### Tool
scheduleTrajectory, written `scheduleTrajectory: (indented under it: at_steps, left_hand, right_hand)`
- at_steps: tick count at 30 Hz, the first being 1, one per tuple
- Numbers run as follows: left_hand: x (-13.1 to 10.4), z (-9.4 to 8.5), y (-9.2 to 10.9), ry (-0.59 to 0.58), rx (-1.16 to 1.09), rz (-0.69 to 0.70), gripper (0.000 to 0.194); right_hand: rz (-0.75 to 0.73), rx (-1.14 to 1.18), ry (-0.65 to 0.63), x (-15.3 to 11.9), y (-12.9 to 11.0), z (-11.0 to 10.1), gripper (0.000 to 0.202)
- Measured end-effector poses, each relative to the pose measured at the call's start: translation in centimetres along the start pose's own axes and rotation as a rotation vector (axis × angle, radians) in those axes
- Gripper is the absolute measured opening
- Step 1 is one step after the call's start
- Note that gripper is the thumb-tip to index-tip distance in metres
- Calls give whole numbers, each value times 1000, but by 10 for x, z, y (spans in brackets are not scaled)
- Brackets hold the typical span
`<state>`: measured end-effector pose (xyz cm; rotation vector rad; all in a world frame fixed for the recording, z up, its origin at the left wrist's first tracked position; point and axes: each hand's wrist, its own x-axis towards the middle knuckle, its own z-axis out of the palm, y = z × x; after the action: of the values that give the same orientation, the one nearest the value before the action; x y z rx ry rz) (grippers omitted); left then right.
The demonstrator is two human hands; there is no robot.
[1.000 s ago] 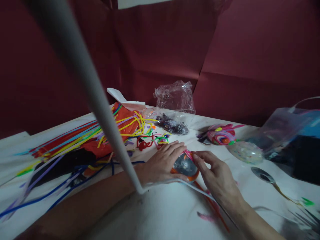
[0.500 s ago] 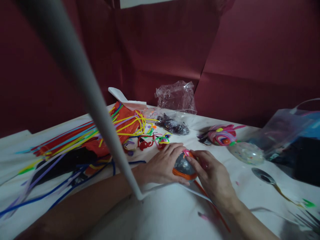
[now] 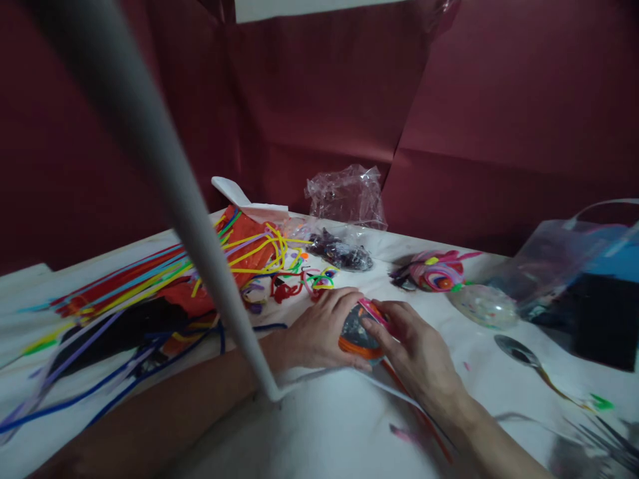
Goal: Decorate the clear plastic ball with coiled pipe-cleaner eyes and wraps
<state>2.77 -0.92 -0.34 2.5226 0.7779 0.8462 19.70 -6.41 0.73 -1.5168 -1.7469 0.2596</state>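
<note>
Over on the left from where I'm standing, coloured strips [image 3: 144, 276] lie heaped. In the middle, left hand [image 3: 322, 329] clamped round a grey ball [image 3: 354, 327] (orange band [image 3: 359, 348] low down), right hand [image 3: 417, 346] pinching a pink strip [image 3: 372, 310] against it; farther right, a spoon [image 3: 517, 348].

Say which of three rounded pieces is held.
The orange-banded grey piece, between the left hand and right hand. The pink swirled piece and clear speckled piece lie farther right, untouched.
</note>
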Motion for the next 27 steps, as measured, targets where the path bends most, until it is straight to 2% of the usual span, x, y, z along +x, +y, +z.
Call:
scheduleTrajectory:
  at_steps: [6,10,15,21,24,27]
  left_hand:
    - [-2,2,-2,45,-59,-20,91]
    - [-3,4,-11,107,-149,-62,78]
    - [-5,6,-16,176,-180,-74,63]
    - [-5,7,-16,206,-211,-131,63]
    - [-5,7,-17,200,-205,-118,64]
    - [-6,7,-17,180,-185,-101,65]
  right_hand:
    - [-11,45,-18,4,4,1,39]
    - [33,53,-7,12,16,-8,44]
    - [121,-135,37,18,60,-33,47]
    - [135,-431,-35,11,124,-50,42]
    - [151,-503,-44,7,140,-50,47]
    - [157,-519,-46,6,142,-48,54]
